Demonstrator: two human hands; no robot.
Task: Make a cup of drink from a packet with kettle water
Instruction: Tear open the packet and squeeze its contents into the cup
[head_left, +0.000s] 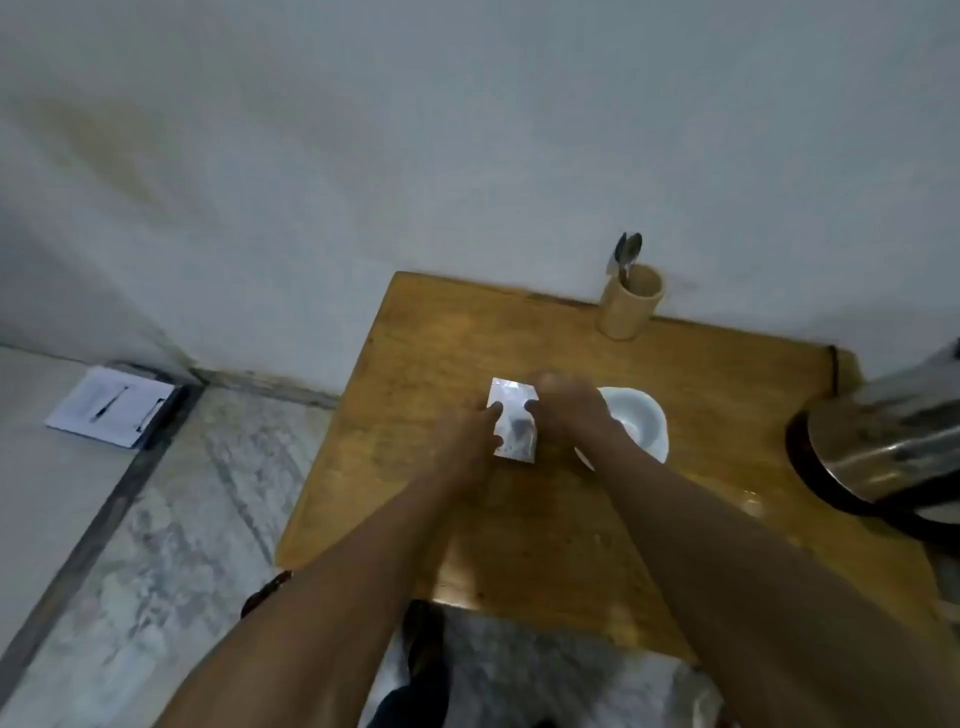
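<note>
A small silvery packet (511, 418) is held over the wooden table (519, 519), just left of a white cup on its saucer (636, 418). My left hand (467, 441) pinches the packet's left edge. My right hand (569, 410) grips its right edge and hides part of the cup. A shiny steel kettle (893, 447) on a black base stands at the table's right edge, partly cut off by the frame.
A beige holder (629, 301) with spoons (626, 254) stands at the table's back edge against the white wall. A clipboard with paper and a pen (117, 405) lies on the floor at left. Marble floor surrounds the table.
</note>
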